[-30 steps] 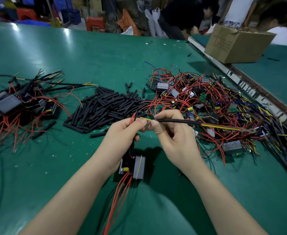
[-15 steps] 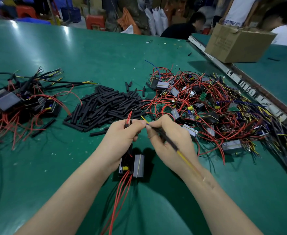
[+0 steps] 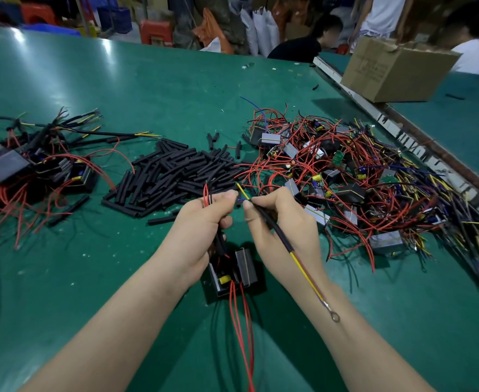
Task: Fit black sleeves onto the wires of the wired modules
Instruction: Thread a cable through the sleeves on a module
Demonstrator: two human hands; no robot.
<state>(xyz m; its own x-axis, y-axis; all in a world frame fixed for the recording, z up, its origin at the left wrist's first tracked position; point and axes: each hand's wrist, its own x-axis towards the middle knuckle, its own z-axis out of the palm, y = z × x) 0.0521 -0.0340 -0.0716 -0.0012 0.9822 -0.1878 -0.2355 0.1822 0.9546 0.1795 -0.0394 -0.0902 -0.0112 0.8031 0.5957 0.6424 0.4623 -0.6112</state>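
While left hand (image 3: 204,222) grips wires, right fingers (image 3: 253,202) pinch sleeve (image 3: 272,224) (black).

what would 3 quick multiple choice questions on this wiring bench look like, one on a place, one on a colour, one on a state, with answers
1. Where does the loose pile of black sleeves lie?
A. between the two heaps of wired modules
B. inside the cardboard box
C. on the person's lap

2. What colour is the wire leaving the lower end of the sleeve in the right hand?
A. white
B. yellow
C. green

3. What is the left hand doing?
A. lying flat on the table
B. gripping wires above a hanging module
C. reaching into the box

Answers: 1 A, the sleeves sit on the green table with a heap on either side. 2 B, the yellow wire runs down to a ring terminal. 3 B, its fingers curl round red wires and the module hangs below.
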